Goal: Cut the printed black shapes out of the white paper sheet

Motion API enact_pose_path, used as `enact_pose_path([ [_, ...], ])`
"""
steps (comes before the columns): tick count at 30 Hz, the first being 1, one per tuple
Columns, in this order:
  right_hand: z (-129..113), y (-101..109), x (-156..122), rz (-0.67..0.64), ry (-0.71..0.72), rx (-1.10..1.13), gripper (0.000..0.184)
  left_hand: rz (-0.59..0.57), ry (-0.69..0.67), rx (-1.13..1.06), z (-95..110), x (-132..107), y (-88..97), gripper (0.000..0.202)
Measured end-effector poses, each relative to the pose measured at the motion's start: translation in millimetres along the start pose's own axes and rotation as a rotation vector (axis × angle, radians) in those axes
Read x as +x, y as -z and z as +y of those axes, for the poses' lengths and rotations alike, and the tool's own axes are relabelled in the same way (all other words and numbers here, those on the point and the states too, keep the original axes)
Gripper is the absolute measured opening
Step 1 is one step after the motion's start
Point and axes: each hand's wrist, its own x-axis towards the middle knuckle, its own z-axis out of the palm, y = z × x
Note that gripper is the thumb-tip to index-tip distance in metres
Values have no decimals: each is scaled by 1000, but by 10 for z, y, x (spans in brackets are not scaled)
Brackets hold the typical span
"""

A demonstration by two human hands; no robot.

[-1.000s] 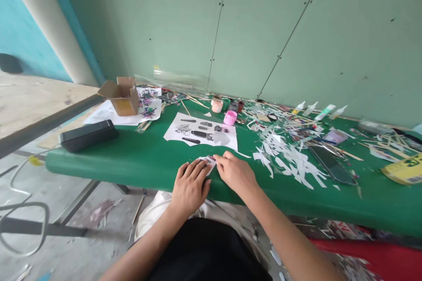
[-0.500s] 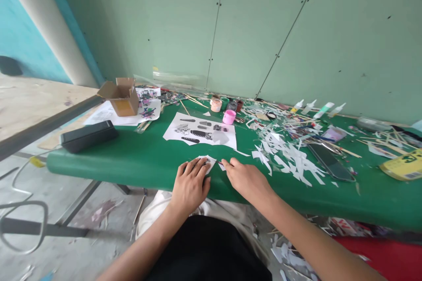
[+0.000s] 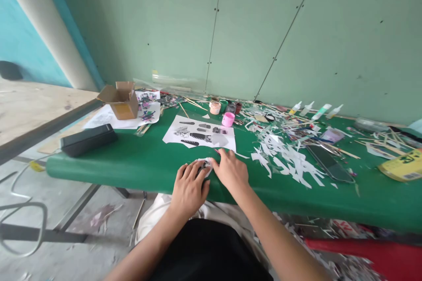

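Note:
My left hand (image 3: 189, 186) lies flat with spread fingers on a small printed paper cutout (image 3: 205, 163) at the near edge of the green table (image 3: 138, 158). My right hand (image 3: 231, 170) rests just to the right of it, fingers curled, its fingertips at the cutout's right edge and pinching a thin pink-tipped stick. A white sheet printed with dark shapes (image 3: 199, 134) lies just beyond both hands.
A pile of white paper scraps (image 3: 286, 156) spreads to the right, with a dark phone (image 3: 326, 162), wooden sticks and glue tubes (image 3: 316, 109). Small paint pots (image 3: 228, 118) stand behind the sheet. A cardboard box (image 3: 121, 99) and a black case (image 3: 87, 139) sit at the left end.
My right hand drew a little away to the right, then came back to the cutout's edge. My left hand stayed pressed on the cutout.

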Motion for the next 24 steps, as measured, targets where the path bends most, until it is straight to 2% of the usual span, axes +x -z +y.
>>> enact_pose_path([
  [3,4,-64,28,20,2,-23,40,2,-2,-7,-6,-7,-1,29],
  [10,432,-85,93,82,-87,-43,35,11,-7,-30,-14,-18,5,28],
  [13,530,-113,99,145,-98,-10,31,21,-7,-33,-22,-22,3,28],
  [18,359,-162,52,257,68,197,34,21,-56,-73,-54,-26,0,28],
  [21,181,-160,59,203,129,269,32,25,-69,-80,-66,-27,-6,28],
  [24,100,-144,86,130,124,251,30,30,-65,-75,-63,-29,-13,28],
])
